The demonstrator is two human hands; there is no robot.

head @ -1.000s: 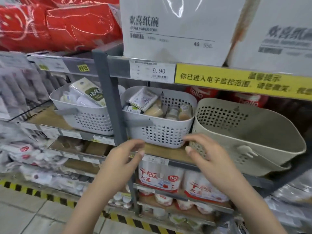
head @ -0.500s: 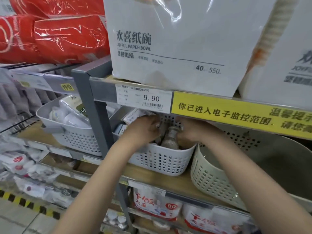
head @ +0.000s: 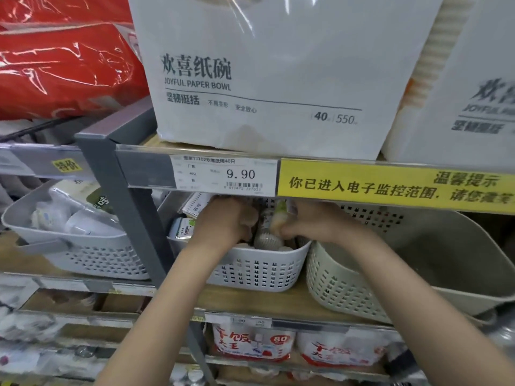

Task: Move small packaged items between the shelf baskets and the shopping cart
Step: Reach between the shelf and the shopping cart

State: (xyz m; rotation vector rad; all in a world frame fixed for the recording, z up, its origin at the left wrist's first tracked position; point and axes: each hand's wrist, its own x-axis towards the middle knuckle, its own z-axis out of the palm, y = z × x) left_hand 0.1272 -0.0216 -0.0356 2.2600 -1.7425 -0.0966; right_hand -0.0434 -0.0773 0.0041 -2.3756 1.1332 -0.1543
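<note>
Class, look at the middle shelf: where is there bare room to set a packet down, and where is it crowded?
Free: the beige basket looks empty inside. Crowded: the white middle basket, filled with packets and both hands; the left basket is also heaped.

We see a white perforated basket [head: 250,271] on the wooden shelf, holding small wrapped items: a flat green-and-white packet [head: 184,229] at its left, a small wrapped bottle [head: 264,235] upright in the middle. Just beside it on the right sits a larger beige perforated basket [head: 348,288].
</note>
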